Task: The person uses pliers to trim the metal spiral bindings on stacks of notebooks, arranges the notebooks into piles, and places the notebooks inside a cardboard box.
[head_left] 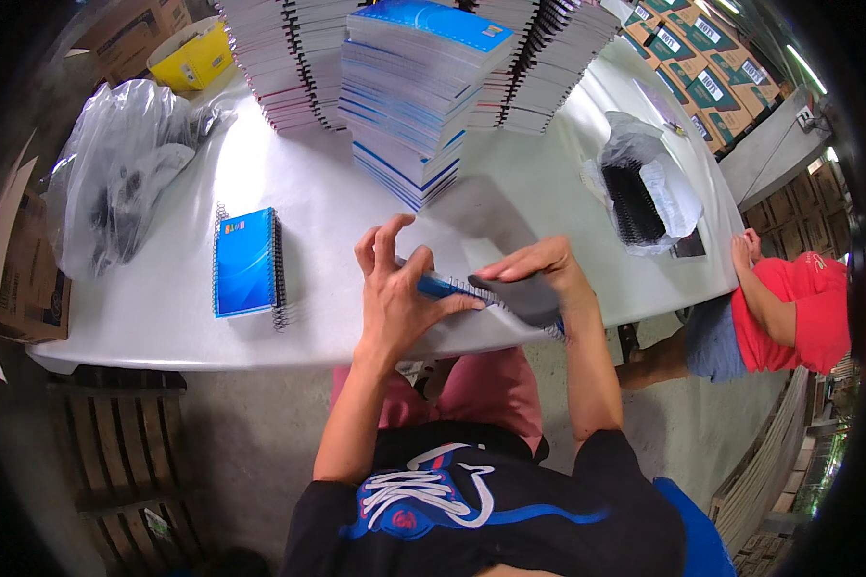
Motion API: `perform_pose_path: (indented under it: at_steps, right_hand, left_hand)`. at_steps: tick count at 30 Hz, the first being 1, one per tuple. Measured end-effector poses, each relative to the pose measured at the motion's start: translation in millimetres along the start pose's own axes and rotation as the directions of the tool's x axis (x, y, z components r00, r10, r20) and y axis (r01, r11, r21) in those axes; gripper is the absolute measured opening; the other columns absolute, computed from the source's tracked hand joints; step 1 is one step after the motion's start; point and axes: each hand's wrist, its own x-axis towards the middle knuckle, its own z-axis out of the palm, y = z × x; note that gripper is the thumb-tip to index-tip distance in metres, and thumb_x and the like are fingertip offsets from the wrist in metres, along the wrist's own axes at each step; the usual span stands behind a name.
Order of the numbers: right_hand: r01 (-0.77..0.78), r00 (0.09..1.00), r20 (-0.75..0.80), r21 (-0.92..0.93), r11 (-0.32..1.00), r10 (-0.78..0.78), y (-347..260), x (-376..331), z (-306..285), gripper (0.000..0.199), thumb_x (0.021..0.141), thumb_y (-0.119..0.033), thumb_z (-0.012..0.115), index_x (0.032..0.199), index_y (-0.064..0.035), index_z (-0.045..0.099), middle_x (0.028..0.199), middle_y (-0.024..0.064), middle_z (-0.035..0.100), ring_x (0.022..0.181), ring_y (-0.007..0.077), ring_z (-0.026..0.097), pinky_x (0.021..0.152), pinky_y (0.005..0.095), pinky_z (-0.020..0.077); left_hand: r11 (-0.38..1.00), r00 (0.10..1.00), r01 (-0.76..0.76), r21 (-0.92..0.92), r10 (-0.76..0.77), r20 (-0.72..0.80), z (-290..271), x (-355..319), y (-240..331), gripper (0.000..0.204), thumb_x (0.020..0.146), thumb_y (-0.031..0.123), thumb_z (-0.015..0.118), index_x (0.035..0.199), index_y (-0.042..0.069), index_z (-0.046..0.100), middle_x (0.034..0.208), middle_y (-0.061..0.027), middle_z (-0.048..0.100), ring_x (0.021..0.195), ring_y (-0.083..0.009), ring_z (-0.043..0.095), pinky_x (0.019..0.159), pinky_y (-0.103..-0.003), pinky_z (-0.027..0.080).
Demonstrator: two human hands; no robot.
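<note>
My left hand [393, 288] grips a small blue spiral notebook [441, 286] at the table's front edge, with the thumb along its near side. My right hand [541, 267] holds a dark grey, smooth, rounded piece [529, 302] against the notebook's wire coil [467, 285]. What kind of piece it is I cannot make out, and it covers part of the notebook. To the left lies another blue spiral notebook [244, 263], its coil along the right side. Beyond my hands stands a tall stack of blue-covered notebooks [404, 91].
Tall stacks of coil-bound books [274, 62] stand behind. A clear plastic bag [120, 173] lies at left, near a yellow box [191, 58]. At right, a white bag [669, 197] holds black coils [633, 202]. A person in a red shirt [818, 313] is beside the table's right end.
</note>
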Motion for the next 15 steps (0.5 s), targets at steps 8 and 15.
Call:
perform_pose_path:
  at_steps: [8, 15]
  right_hand:
    - [-0.097, 0.994, -0.071, -0.291, 0.952, 0.08, 2, 15, 7, 0.04, 0.065, 0.01, 0.053, 0.098, -0.0024, 0.069, 0.094, 0.0104, 0.07, 0.086, 0.0136, 0.064, 0.08, 0.0245, 0.0478]
    - [-0.12, 0.992, -0.077, -0.29, 0.949, 0.102, 3, 22, 14, 0.036, 0.066, 0.01, 0.058, 0.098, -0.0021, 0.069, 0.095, 0.0109, 0.07, 0.086, 0.0131, 0.065, 0.08, 0.0244, 0.0482]
  left_hand:
    - [0.959, 0.99, 0.132, -0.249, -0.14, -0.015, 11, -5, -20, 0.065, 0.039, 0.041, 0.089, 0.077, 0.006, 0.051, 0.123, -0.0145, 0.035, 0.083, -0.0289, 0.048, 0.07, -0.041, 0.048]
    - [0.885, 0.968, 0.201, -0.42, -0.247, -0.056, 23, -5, -26, 0.103, 0.032, 0.043, 0.092, 0.104, 0.003, 0.032, 0.117, -0.015, 0.032, 0.093, -0.0254, 0.043, 0.074, -0.035, 0.045]
